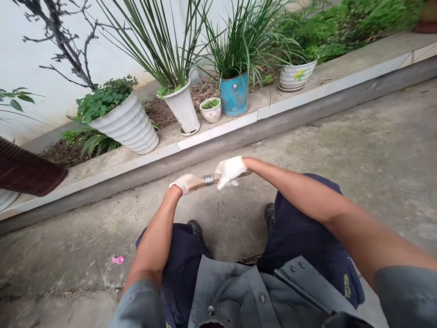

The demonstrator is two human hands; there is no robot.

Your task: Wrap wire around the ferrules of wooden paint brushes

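Observation:
Both hands are out in front of my knees, in white knitted gloves. My left hand (186, 183) is closed around one end of a brownish stick-like piece, blurred by motion. Silvery wire (209, 180) is wound in a tight band around the piece, in the gap between the hands. My right hand (231, 171) grips it just right of the band, fingers curled and thumb side down. Part of the piece shows past the right wrist. What kind of tool or stick it is, I cannot make out, as the gloves hide most of it.
Ahead runs a low tiled ledge (218, 133) with potted plants: a ribbed white pot (128, 125), a tall white pot (184, 107), a small pot (210, 114), a blue bucket (234, 95) and a white bowl (297, 75). A pink object (118, 259) lies on the concrete at left.

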